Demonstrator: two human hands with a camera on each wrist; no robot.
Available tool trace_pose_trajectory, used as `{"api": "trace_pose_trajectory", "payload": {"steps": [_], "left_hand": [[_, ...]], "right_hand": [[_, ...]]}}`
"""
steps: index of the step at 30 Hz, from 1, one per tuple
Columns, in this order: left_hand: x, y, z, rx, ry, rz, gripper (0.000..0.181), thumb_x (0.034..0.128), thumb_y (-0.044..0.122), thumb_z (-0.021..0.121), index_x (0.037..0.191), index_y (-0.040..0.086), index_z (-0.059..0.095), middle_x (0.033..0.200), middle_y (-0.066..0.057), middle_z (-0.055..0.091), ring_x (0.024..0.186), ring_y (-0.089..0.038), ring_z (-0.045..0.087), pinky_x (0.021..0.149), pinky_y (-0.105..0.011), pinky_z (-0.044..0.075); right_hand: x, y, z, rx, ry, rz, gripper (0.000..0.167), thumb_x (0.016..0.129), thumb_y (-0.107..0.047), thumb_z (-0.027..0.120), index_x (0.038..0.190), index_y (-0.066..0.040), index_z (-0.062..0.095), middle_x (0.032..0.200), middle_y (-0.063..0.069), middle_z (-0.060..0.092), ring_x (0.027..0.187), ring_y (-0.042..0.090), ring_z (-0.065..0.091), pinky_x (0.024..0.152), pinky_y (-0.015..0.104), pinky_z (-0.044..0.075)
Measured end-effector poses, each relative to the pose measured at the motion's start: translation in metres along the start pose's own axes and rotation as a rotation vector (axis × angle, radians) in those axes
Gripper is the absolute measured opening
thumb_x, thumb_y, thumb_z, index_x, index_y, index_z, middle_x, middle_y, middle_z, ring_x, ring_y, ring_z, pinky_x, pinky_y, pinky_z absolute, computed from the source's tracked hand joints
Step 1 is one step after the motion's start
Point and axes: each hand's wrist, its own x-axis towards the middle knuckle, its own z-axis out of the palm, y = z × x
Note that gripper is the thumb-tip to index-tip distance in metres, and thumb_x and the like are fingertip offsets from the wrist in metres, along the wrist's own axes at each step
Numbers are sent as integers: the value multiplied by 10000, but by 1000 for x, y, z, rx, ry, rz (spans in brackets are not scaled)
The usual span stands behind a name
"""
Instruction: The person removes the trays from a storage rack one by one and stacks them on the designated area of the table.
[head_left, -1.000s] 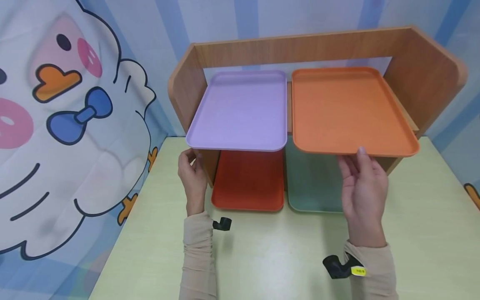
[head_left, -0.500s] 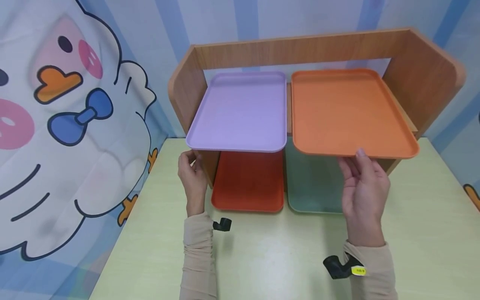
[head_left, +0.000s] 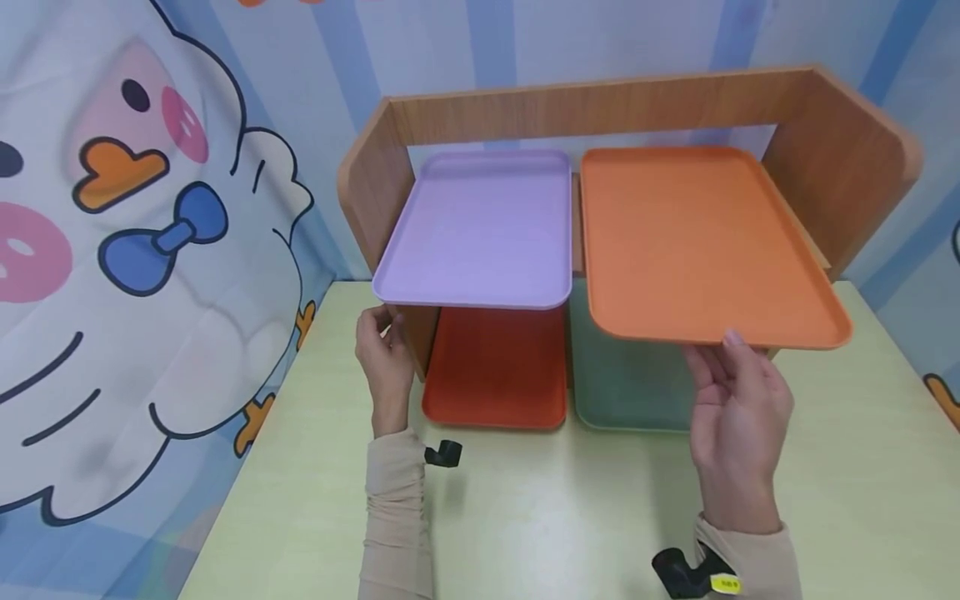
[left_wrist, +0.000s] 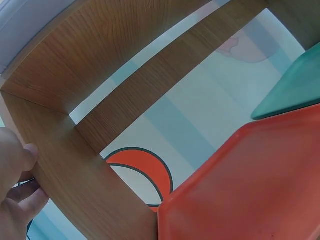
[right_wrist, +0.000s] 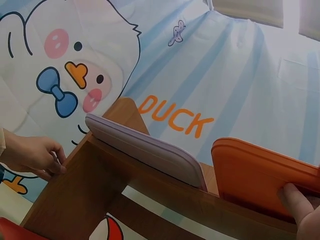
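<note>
My right hand (head_left: 738,442) pinches the front edge of an orange tray (head_left: 705,242) on the right of a wooden shelf's upper level. The tray juts out past the shelf front, and in the right wrist view a finger (right_wrist: 295,202) lies against its underside. My left hand (head_left: 384,362) grips the front edge of the shelf's left side panel (left_wrist: 75,170), thumb and fingers on either side. Left of the orange tray lies a purple tray (head_left: 480,225). Underneath, a red tray (head_left: 495,367) is at left and a green tray (head_left: 630,375) at right, partly hidden by the orange one.
The wooden shelf (head_left: 600,112) stands on a pale green table (head_left: 540,508), with raised side panels and a back rail. A striped blue cloth with a cartoon duck (head_left: 172,350) hangs behind and to the left.
My right hand has drawn the orange tray a little forward, toward me, so its front edge sticks out further. The left hand keeps its hold on the panel. The head view has tilted slightly.
</note>
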Motion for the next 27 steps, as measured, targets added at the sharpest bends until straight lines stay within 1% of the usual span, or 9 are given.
{"api": "trace_pose_trajectory", "payload": {"steps": [2,6,9,14,17,21,24,27], "left_hand": [[0,-1,0,4,-1,2,179,978,92,518,1128,-3,531,1109,-154,565,1104,-255,587,933,-369,534],[0,-3,-1,6,2,7,179,976,82,520,1132,-5,530,1110,-154,568,1106,-260,590,931,-371,536],[-1,-3,-2,8,5,10,180,976,88,523,1130,-5,532,1110,-158,570,1102,-260,592,931,-372,535],[0,-3,-1,9,6,6,176,975,88,525,1124,-5,537,1105,-161,573,1095,-261,594,931,-375,536],[0,-4,-1,7,7,6,170,968,75,535,1116,-10,542,1095,-163,578,1086,-262,599,925,-371,539],[2,-5,-1,6,7,-2,167,961,71,546,1107,-11,548,1084,-162,586,1081,-261,606,924,-366,540],[3,-4,-2,7,1,-16,168,961,82,550,1105,-6,552,1084,-153,594,1085,-257,607,927,-365,539],[4,-3,-2,9,-8,-27,169,961,93,554,1103,2,556,1089,-144,599,1088,-252,607,930,-365,537]], "right_hand": [[-4,-2,-2,-1,-7,-14,241,868,29,647,984,223,564,1029,247,622,929,338,686,822,391,550],[-10,-5,-5,-6,-42,-21,297,890,33,614,1089,238,534,1022,259,645,958,345,678,841,399,547],[-14,-8,-7,-7,-47,-24,318,897,37,601,1127,242,522,1021,271,661,971,348,677,850,409,543],[-18,-13,-13,-8,-45,-28,285,912,52,568,1127,234,528,1026,275,670,999,351,671,856,415,537],[-20,-17,-18,21,-64,-7,267,929,68,522,1146,224,519,1024,276,672,1019,356,664,867,419,535],[-22,-24,-27,83,-99,52,283,958,86,430,1206,202,497,1034,271,673,1024,349,664,887,430,530],[-22,-29,-33,83,-123,94,326,973,72,385,1276,162,465,1078,250,671,1038,319,664,904,416,529],[-22,-33,-37,25,-142,103,355,983,49,373,1324,126,431,1111,220,674,1052,281,664,906,390,532]]}}
